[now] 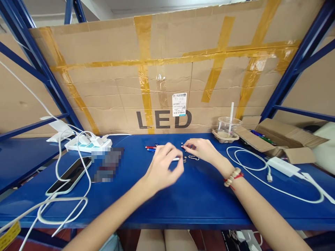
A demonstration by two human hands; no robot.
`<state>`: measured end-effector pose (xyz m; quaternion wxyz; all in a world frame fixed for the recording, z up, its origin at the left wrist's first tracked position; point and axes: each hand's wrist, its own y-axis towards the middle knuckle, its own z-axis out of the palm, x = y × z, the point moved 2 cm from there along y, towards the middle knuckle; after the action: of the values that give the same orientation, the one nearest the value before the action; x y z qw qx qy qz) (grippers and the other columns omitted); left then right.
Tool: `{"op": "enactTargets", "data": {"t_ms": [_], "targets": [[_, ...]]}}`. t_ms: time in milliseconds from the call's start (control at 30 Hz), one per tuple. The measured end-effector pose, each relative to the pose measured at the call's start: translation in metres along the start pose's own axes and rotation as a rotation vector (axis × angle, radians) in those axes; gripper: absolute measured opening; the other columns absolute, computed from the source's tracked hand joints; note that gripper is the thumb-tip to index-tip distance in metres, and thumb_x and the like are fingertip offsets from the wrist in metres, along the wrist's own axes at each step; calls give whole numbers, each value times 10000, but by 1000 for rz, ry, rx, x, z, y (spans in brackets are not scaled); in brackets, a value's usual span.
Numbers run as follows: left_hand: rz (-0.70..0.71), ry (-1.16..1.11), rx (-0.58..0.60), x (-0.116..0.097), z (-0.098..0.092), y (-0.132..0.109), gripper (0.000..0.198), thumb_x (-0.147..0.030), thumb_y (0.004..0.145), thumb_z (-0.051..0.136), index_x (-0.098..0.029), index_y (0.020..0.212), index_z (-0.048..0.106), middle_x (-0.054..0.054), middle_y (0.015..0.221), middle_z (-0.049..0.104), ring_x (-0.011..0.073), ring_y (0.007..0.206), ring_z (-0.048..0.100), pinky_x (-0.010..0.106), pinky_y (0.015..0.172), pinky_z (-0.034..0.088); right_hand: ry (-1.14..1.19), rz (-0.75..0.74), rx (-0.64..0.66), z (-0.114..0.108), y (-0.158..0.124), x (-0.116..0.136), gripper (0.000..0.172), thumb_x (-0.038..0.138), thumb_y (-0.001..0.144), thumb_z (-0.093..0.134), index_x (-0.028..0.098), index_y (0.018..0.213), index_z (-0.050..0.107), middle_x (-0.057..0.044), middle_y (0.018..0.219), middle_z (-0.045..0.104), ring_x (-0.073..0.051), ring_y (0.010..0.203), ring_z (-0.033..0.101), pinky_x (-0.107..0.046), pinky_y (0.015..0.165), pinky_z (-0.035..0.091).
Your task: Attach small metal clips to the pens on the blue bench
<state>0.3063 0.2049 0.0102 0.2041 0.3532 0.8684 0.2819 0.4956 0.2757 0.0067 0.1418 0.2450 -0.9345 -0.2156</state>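
Note:
My left hand [165,166] hovers over the middle of the blue shelf, its fingers curled and the thumb bent toward the index finger. A short white rod-like piece [176,159] shows in the gap between them; its other end is hidden by the hand. Further right, my right hand [201,149] pinches a tiny piece [182,146] at its fingertips, too small to name. Just below that hand lie a silver carabiner-like clip [193,158] and a few small metal bits [185,159]. Behind my left hand are a red pen [150,147] and a blue pen [151,150].
On the left sit a power strip [89,143] with plugs, a phone [69,176] and looping white cables. To the right are a plastic cup [228,125] with a straw, an open cardboard box [290,134] holding pens, and a white adapter [283,166]. A cardboard sheet [115,90] stands behind.

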Motion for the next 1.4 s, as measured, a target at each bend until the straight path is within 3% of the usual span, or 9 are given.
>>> {"op": "enactTargets", "data": {"t_ms": [100,200,333,500,700,900,1167,1400], "targets": [[43,44,131,25,32,21,258,-336,869,401,-162,836,589,29,859,505,123,814,447,315,764,313,21,26,145,3,-1,-2,208,439,762,508,278,777,638,50,789,591,-90,684,528,-187,524,272],[29,116,274,51,58,23,293,-384,846,443,-161,980,578,33,932,505,155,883,428,336,800,285,90,70,210,1,-2,1,203,473,705,569,295,765,647,60,782,591,-84,682,528,-186,543,294],[-4,86,338,61,65,16,225,-322,852,447,-167,921,594,10,954,523,147,897,429,328,823,274,58,87,209,-2,0,1,212,459,748,533,292,808,650,59,865,596,-104,751,539,-204,582,310],[-11,21,174,61,58,13,180,-250,861,421,-140,896,558,14,892,526,127,818,441,276,773,331,-18,104,114,-3,2,-11,268,459,813,442,303,934,623,53,895,594,-102,745,531,-204,574,304],[32,63,-19,65,52,10,155,-242,881,376,-165,962,484,-18,907,533,107,831,465,250,749,346,-74,70,219,8,-1,-11,154,346,805,495,315,891,619,99,942,571,-69,794,518,-183,601,299],[93,126,-70,62,47,8,158,-231,903,335,-189,984,464,-44,917,543,104,815,471,259,721,327,-29,57,320,22,-5,-4,162,365,783,533,304,905,619,95,983,552,-57,788,515,-171,614,324],[60,77,-146,57,40,8,133,-221,862,383,-184,961,464,-39,911,533,95,844,473,244,770,328,-26,94,280,28,-5,2,117,348,774,537,284,809,628,94,930,569,-90,887,514,-195,644,312],[59,11,-79,54,41,10,167,-275,902,342,-166,898,468,-30,848,515,85,772,463,233,718,338,20,160,282,28,-6,7,164,399,750,554,247,758,613,77,834,585,-82,747,524,-197,591,294]]}}
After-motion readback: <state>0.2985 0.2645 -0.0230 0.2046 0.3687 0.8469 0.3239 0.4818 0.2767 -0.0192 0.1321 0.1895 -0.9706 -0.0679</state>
